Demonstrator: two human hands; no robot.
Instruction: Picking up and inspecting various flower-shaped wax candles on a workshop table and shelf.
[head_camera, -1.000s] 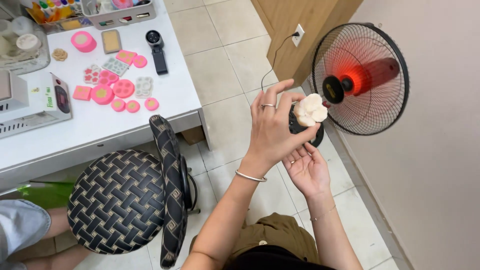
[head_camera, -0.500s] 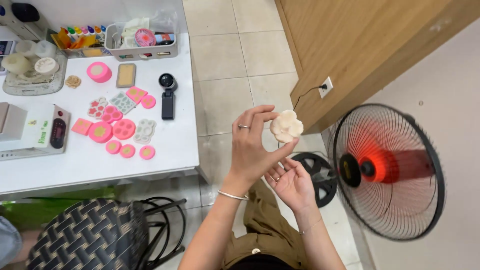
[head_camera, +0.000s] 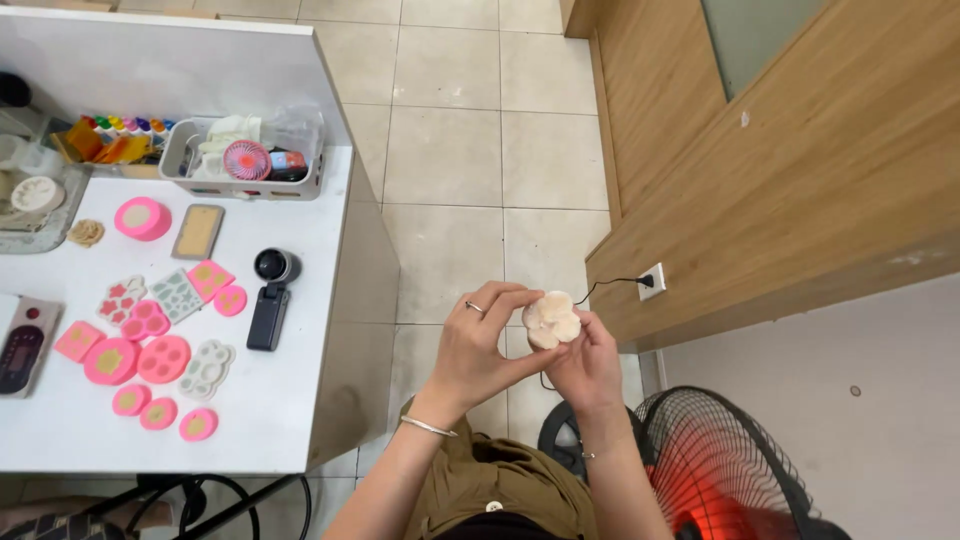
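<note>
I have my left hand and right hand both grasping a pale cream, flower-shaped moulded piece, held up between the fingertips above the beige tiled floor. Near my right, low down, stands a black wire-caged fan with a red centre. Off to the left is the white tabletop, carrying a scatter of pink silicone moulds, a small black camera on a stand and, farther off, a grey plastic basket.
</note>
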